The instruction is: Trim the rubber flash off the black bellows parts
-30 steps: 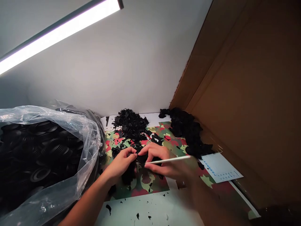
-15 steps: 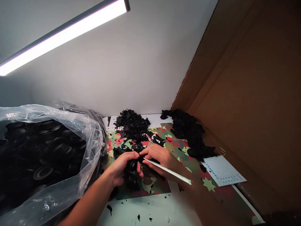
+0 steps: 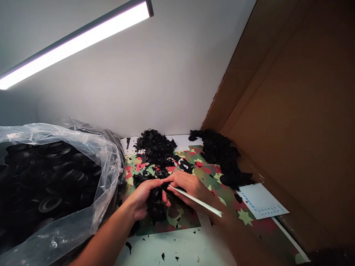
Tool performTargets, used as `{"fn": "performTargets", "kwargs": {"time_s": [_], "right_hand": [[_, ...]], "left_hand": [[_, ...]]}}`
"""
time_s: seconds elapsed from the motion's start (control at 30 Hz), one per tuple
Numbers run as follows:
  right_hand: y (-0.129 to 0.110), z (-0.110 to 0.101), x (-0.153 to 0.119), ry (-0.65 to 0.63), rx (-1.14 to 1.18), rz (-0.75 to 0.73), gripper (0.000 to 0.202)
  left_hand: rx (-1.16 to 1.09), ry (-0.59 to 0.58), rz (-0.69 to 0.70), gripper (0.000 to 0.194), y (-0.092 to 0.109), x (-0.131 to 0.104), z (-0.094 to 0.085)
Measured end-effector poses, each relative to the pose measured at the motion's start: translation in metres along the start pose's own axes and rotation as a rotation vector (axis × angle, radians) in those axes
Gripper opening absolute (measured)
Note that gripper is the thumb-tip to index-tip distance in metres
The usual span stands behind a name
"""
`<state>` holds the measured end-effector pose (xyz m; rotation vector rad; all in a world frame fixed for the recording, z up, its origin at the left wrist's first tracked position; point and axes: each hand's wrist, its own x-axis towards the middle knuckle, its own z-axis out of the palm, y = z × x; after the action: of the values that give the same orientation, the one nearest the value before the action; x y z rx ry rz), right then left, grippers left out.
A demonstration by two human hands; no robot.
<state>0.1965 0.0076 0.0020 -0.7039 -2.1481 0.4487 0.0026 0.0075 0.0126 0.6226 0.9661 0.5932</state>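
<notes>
My right hand (image 3: pixel 187 184) is closed around a slim white stick-like tool (image 3: pixel 196 201). Its back end points down and to the right; its front end is hidden by the fingers. Against it, thumb to fingertips, sits my left hand (image 3: pixel 144 195), with its fingers curled around a small black rubber piece that is mostly covered by both hands. Right under them lie more black rubber parts (image 3: pixel 156 211) on the camouflage-patterned mat (image 3: pixel 185 216). A heap of black rubber trimmings (image 3: pixel 155 146) rises just beyond the hands.
At left stands a clear plastic bag (image 3: pixel 111 166) full of round, ribbed black rubber parts (image 3: pixel 66 177). A dark pile (image 3: pixel 222 155) runs along the cardboard wall (image 3: pixel 291 111) at right, near a white card (image 3: pixel 263 201). A marker-like object (image 3: pixel 183 162) lies beyond my right hand.
The white tool's back end has shifted slightly left and the right fingers have moved a little closer to the left thumb. Otherwise the hands keep their place.
</notes>
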Motion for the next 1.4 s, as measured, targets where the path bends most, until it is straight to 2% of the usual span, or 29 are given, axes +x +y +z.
{"fn": "performTargets", "kwargs": {"time_s": [0.07, 0.13, 0.27, 0.33, 0.43, 0.53, 0.63, 0.73, 0.83, 1.0, 1.07, 1.17, 1.23, 1.3, 1.4], "right_hand": [[0.0, 0.003, 0.0, 0.035, -0.037, 0.041, 0.023], [0.003, 0.004, 0.001, 0.091, -0.104, 0.149, 0.024], [0.02, -0.005, 0.0, 0.139, -0.13, 0.531, 0.023], [0.031, -0.013, -0.002, 0.203, -0.122, 0.668, 0.022], [0.043, -0.023, -0.004, 0.323, -0.164, 0.751, 0.023], [0.043, -0.028, -0.003, 0.362, -0.125, 0.776, 0.024], [0.032, -0.031, -0.001, 0.288, 0.122, 0.747, 0.025], [0.016, -0.035, 0.0, 0.008, 0.387, 0.688, 0.025], [0.005, -0.039, 0.0, -0.225, 0.405, 0.607, 0.023], [0.006, -0.037, 0.002, -0.248, 0.374, 0.595, 0.022], [0.009, -0.035, 0.001, -0.225, 0.42, 0.636, 0.025], [0.012, -0.033, 0.0, -0.19, 0.527, 0.712, 0.032], [0.015, -0.033, -0.001, -0.156, 0.592, 0.77, 0.038], [0.017, -0.033, -0.003, -0.1, 0.631, 0.816, 0.043], [0.02, -0.031, -0.005, 0.003, 0.703, 0.836, 0.048]], "left_hand": [[-0.012, -0.001, 0.055, 0.026, 0.0, 0.001, 0.001], [-0.015, -0.006, 0.085, 0.023, 0.0, 0.001, 0.002], [0.004, -0.043, 0.11, 0.026, 0.002, -0.001, 0.005], [0.022, -0.036, 0.137, 0.026, 0.004, -0.002, 0.005], [0.063, 0.004, 0.152, 0.025, 0.005, -0.003, 0.004], [0.101, 0.038, 0.137, 0.023, 0.004, 0.0, 0.003], [0.141, 0.107, 0.169, 0.024, 0.002, 0.003, 0.004], [0.177, 0.159, 0.223, 0.026, 0.002, 0.004, 0.007], [0.208, 0.169, 0.222, 0.024, 0.004, 0.003, 0.009], [0.264, 0.224, 0.229, 0.029, 0.005, 0.004, 0.007], [0.411, 0.304, 0.353, 0.027, 0.003, 0.005, 0.004], [0.897, 0.395, 0.673, 0.029, -0.003, 0.004, 0.002], [1.193, 0.356, 0.83, 0.03, -0.008, 0.003, 0.0], [1.372, 0.288, 0.931, 0.03, -0.012, 0.004, 0.0], [1.482, 0.2, 1.049, 0.054, -0.014, 0.005, 0.0]]}}
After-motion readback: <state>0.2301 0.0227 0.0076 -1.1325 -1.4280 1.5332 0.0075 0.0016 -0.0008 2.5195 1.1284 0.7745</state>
